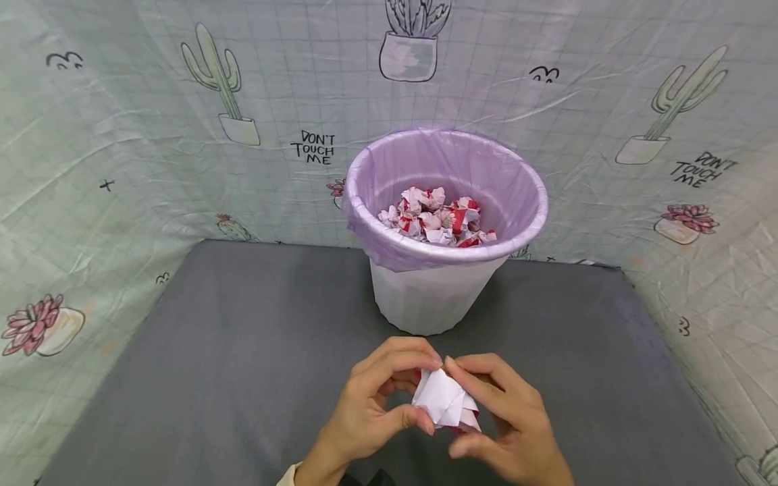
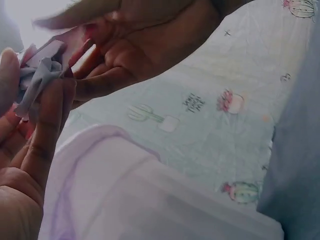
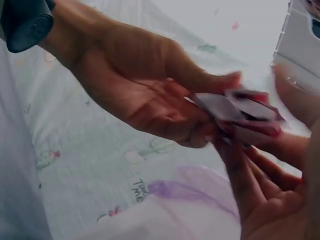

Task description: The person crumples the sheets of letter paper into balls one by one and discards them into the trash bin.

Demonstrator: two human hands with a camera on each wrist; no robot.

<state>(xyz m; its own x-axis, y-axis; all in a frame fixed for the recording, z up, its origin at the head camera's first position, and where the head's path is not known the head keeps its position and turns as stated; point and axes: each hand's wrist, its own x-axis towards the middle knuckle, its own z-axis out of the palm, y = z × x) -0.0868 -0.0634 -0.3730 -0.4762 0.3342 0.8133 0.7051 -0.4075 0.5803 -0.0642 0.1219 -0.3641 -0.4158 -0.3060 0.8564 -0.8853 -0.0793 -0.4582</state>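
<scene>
A folded, crumpled piece of paper (image 1: 446, 398), white with red showing at its edges, is between the two hands in front of the bin. My left hand (image 1: 379, 398) pinches its left side, thumb below and fingers above. Bent round its right side are the fingers of my right hand (image 1: 510, 412), the index fingertip touching the top edge. The right thumb stands a little off the paper. In the left wrist view the paper (image 2: 42, 75) looks creased and layered; the right wrist view shows the paper (image 3: 242, 112) blurred, with red edges.
Behind the hands stands a white bin (image 1: 431, 297) with a purple liner (image 1: 425, 155), holding several crumpled red-and-white paper balls (image 1: 434, 216). It stands on a dark grey surface (image 1: 255, 337). A cactus-print curtain (image 1: 292, 88) encloses the back and sides.
</scene>
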